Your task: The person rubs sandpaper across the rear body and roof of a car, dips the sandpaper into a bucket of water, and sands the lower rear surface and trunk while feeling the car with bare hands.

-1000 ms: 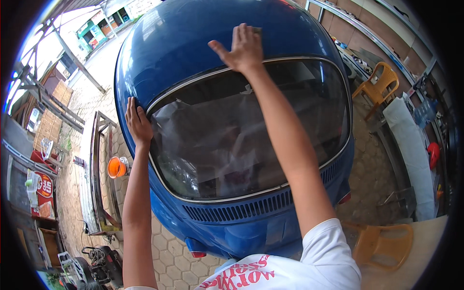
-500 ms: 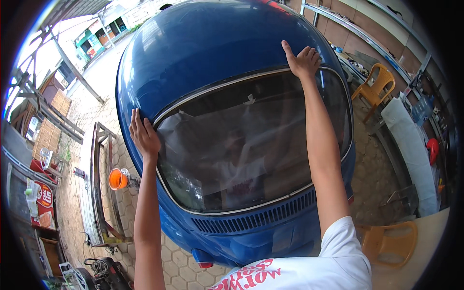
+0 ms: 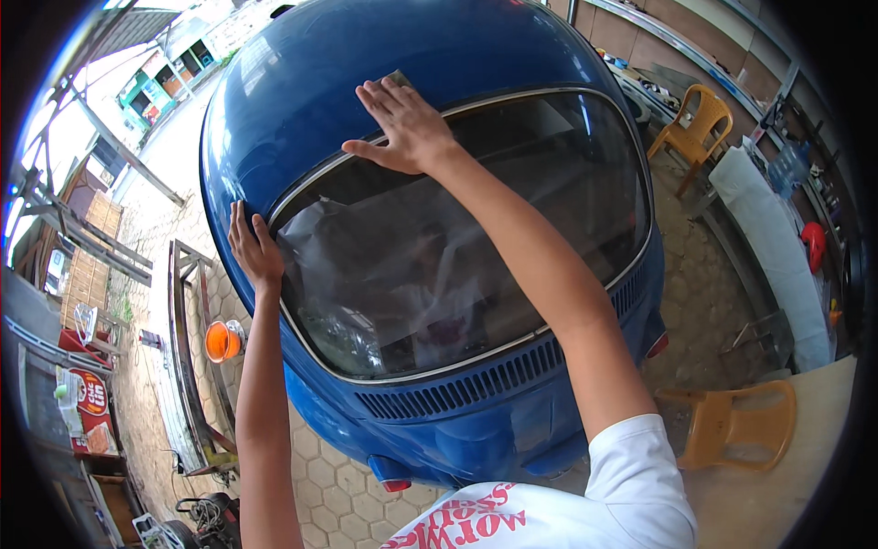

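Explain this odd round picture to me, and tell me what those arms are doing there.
No machine here: those are a person's bare arms. The view looks down from the left one of two fisheye cameras worn on the head, so edges bend. Ahead is the back of a blue car, with its rear window and vent slots. The right hand is spread on the bodywork above the glass, a small dull pad showing beneath its fingertips. The left hand lies beside the window, with nothing visibly held.
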Tool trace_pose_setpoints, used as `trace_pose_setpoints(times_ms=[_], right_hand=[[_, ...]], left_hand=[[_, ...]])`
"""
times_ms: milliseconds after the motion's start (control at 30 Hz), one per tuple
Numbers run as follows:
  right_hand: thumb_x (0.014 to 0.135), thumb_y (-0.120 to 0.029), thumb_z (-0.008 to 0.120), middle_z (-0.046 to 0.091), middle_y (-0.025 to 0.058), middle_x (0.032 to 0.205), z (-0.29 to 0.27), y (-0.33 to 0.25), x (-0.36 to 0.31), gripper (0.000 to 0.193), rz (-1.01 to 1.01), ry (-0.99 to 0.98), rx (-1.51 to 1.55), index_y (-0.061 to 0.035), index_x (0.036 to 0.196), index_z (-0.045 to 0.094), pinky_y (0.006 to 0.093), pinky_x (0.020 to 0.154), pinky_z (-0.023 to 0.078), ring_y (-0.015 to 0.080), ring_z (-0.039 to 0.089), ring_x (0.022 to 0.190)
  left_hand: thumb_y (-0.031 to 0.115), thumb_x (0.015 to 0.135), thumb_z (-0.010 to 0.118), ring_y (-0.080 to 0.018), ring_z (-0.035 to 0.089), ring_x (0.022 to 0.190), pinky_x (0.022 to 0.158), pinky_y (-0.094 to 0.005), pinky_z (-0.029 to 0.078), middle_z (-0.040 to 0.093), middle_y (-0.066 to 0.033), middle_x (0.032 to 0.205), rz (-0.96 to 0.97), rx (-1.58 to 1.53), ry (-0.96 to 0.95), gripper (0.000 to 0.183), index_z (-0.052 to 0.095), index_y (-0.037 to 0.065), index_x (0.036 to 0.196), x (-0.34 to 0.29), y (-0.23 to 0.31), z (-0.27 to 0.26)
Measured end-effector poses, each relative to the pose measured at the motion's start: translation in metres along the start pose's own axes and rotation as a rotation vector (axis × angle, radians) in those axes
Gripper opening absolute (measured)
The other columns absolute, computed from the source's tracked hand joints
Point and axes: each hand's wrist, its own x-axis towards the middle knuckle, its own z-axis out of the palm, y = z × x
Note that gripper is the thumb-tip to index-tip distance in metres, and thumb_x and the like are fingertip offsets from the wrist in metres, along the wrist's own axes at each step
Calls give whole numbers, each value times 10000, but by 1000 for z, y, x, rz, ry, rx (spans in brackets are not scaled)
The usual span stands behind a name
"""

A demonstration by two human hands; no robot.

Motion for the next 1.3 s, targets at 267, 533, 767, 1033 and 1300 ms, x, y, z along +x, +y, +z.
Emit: trace_pose_setpoints(times_ms=[267,533,767,1033,1300], right_hand=[[865,-887,328,249,279,1621,-5,70,-9,1019,310,470,-235,-113,1523,406,519,1222,202,444,206,1515],[839,-931,187,214,228,1656,4,5,5,1232,363,219,-147,53,1580,207,435,1269,95,341,149,1557],[791,-968,156,166,216,1671,64,-125,65,1282,130,115,-164,29,1595,165,423,1276,80,317,89,1569],[852,-916,185,113,168,1693,124,-205,69,1186,90,-22,-315,-7,1611,130,424,1277,52,283,51,1575],[895,-869,210,144,182,1685,191,-328,-3,1138,59,-331,-29,25,1598,160,402,1277,23,278,63,1575]], left_hand=[[492,1001,511,-375,354,1449,1199,-462,241,424,-196,1554,-14,-6,-45,677,452,30,1492,5,7,2],[476,988,481,-405,360,1439,1199,-467,238,428,-253,1531,-90,-378,-7,740,368,-13,1532,3,10,1],[542,1048,289,-330,222,1538,1240,-466,118,257,-198,1654,-86,-954,99,828,64,-19,1614,-3,10,2],[492,1058,347,-318,379,1454,1197,-441,294,361,-194,1588,-374,-1461,-24,715,252,29,1595,-46,-47,-40],[350,1054,433,-195,586,1107,936,-354,456,628,-113,1281,-796,-1104,-42,463,543,28,1367,-160,-231,-123]])
